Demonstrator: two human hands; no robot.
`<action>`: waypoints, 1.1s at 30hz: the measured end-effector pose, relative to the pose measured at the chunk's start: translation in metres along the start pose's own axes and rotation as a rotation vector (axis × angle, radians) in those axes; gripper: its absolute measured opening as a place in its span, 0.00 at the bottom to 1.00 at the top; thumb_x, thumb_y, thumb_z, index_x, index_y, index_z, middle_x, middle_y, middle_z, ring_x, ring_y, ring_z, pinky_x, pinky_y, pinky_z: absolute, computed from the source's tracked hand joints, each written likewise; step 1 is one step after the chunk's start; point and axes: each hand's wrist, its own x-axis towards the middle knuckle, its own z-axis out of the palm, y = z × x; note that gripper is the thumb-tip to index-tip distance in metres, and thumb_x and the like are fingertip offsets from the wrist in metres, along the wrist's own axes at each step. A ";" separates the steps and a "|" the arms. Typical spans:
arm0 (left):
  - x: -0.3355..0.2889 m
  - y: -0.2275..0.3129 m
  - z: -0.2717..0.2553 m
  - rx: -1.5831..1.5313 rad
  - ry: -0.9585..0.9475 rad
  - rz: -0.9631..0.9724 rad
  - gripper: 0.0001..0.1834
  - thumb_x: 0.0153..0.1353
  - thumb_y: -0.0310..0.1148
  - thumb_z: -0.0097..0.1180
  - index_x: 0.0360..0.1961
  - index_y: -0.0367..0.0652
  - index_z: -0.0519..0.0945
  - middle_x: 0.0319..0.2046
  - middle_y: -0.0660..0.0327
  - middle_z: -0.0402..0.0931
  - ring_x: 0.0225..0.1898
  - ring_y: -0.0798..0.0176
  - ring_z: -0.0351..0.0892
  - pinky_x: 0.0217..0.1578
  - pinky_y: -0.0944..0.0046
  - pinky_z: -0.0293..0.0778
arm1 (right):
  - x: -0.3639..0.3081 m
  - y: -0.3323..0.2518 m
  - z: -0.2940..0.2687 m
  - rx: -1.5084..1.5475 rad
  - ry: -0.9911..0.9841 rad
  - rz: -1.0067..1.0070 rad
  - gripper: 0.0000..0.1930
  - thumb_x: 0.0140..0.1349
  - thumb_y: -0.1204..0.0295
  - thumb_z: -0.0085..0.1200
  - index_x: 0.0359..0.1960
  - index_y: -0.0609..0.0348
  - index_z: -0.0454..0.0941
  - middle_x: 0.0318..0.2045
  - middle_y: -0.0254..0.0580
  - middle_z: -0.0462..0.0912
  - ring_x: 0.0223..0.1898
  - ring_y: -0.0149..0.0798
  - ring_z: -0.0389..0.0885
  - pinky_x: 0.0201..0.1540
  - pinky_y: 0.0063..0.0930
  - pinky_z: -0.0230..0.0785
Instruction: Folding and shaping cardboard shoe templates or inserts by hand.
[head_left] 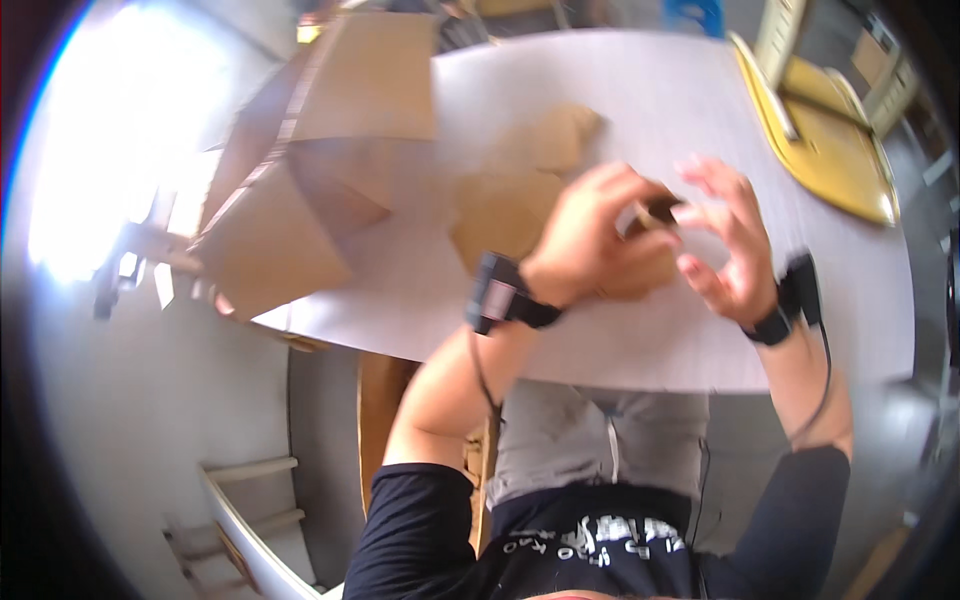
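Currently, my L hand [590, 240] has its fingers curled, apparently pinching a small dark-brown item [660, 207] btw thumb & forefinger; motion blur hides the exact grip. My R hand [738, 248] is held w/ fingers spread & bent, palm side toward the item, not closed on anything. Key relation: item sits in the gap btw hands, L hand nearer (around it), R fingertips just beside it on the right. Whether R fingertips make contact: can't tell. Long axis: seems to slant from lower left to upper right, toward my R fingers; unconfirmed b/c of blur. Item type: not identifiable.

Position ref.: both hands are over the pale counter [840, 300], toward its near edge. Adjacent parts: brown cardboard sheet [500, 215], just L of my L hand; smaller cardboard piece [565, 140], beyond it, toward the far side. Another brown piece [640, 282] shows below my L hand; contact w/ hand can't be told.

Container: lg. cardboard box [370, 80], at the counter's L end, flaps splayed at angles, well apart from both hands. Contents: n/a, interior not visible from this angle.

Worn equip.: black wrist module [492, 295] on L wrist, black strap unit [798, 290] on R, each w/ cable.
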 end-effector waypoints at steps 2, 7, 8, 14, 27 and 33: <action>0.000 0.013 0.000 0.015 -0.028 -0.078 0.18 0.44 0.35 0.76 0.36 0.43 0.83 0.32 0.55 0.80 0.33 0.51 0.81 0.35 0.56 0.77 | -0.003 -0.002 -0.002 -0.061 -0.034 0.002 0.18 0.67 0.55 0.57 0.41 0.59 0.81 0.57 0.55 0.78 0.64 0.65 0.71 0.65 0.55 0.64; -0.014 0.018 0.002 0.153 0.022 -0.034 0.22 0.46 0.41 0.73 0.37 0.46 0.76 0.29 0.57 0.77 0.32 0.49 0.80 0.32 0.53 0.76 | 0.002 -0.018 0.003 -0.097 -0.084 0.033 0.09 0.62 0.68 0.59 0.29 0.63 0.81 0.56 0.54 0.80 0.65 0.66 0.69 0.65 0.57 0.63; -0.013 0.020 0.002 0.185 0.083 0.019 0.22 0.45 0.40 0.73 0.38 0.46 0.75 0.29 0.58 0.76 0.32 0.50 0.80 0.32 0.54 0.76 | 0.004 -0.021 0.003 -0.120 -0.080 0.038 0.07 0.61 0.72 0.59 0.28 0.64 0.79 0.56 0.54 0.79 0.65 0.66 0.68 0.66 0.57 0.62; -0.012 0.030 -0.007 -0.182 -0.116 -0.063 0.22 0.57 0.33 0.68 0.52 0.41 0.76 0.39 0.51 0.82 0.42 0.48 0.83 0.40 0.55 0.78 | -0.002 -0.010 0.000 0.058 -0.060 0.182 0.06 0.63 0.74 0.46 0.32 0.62 0.75 0.60 0.55 0.77 0.70 0.65 0.64 0.70 0.56 0.56; -0.023 0.009 0.022 -0.975 -0.416 -0.192 0.32 0.65 0.59 0.63 0.48 0.37 0.74 0.33 0.63 0.73 0.34 0.70 0.73 0.33 0.67 0.71 | -0.010 -0.005 0.001 0.606 -0.107 0.277 0.10 0.60 0.63 0.46 0.26 0.55 0.71 0.61 0.54 0.74 0.73 0.57 0.60 0.71 0.57 0.51; -0.021 0.009 0.022 -0.898 -0.474 -0.138 0.36 0.60 0.59 0.68 0.53 0.36 0.76 0.42 0.59 0.79 0.42 0.66 0.76 0.44 0.62 0.73 | -0.014 -0.005 0.003 0.640 -0.118 0.285 0.09 0.60 0.64 0.47 0.26 0.54 0.71 0.61 0.54 0.75 0.72 0.57 0.61 0.72 0.56 0.51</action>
